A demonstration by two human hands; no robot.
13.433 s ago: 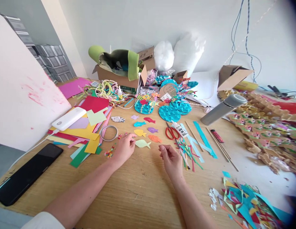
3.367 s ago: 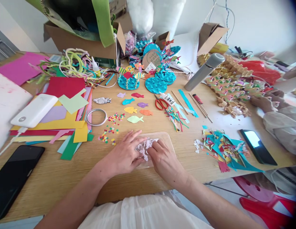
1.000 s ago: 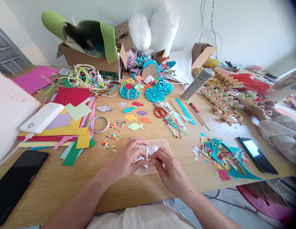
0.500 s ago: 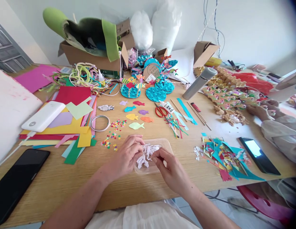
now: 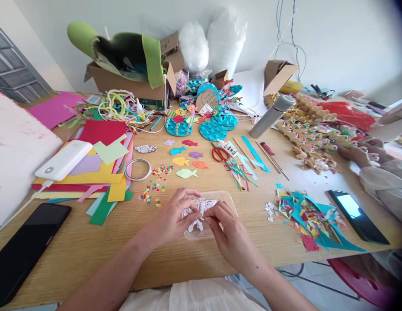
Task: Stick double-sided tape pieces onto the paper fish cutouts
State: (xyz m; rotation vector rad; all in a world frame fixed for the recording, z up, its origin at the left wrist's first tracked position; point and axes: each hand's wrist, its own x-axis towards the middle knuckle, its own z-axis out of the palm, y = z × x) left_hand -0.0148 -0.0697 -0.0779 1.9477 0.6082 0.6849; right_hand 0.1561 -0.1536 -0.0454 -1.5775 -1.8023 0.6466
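Near the table's front edge sits a clear plastic box [image 5: 232, 203] with a heap of small white paper cutouts [image 5: 197, 225] in it. Over its left side is my left hand [image 5: 179, 214], thumb and fingers pinched together. My right hand [image 5: 229, 224] comes in from the right, its fingertips almost meeting the left ones. Between them a white paper cutout [image 5: 202, 208] is pinched, partly hidden by the fingers. Just beyond the box lies a light green paper fish [image 5: 186, 173], with several other coloured paper fish behind it.
Confetti dots [image 5: 152, 190] and a tape roll [image 5: 138, 169] lie left of the fish. Red scissors [image 5: 220, 153] and a glue bottle [image 5: 227, 148] lie beyond the box. Paper scraps [image 5: 304, 216] and a phone [image 5: 358, 216] are at right; a black phone [image 5: 29, 242] at left.
My left fingertips have moved right, toward the right hand, and now meet near the middle of the box. The whole view has shifted slightly.
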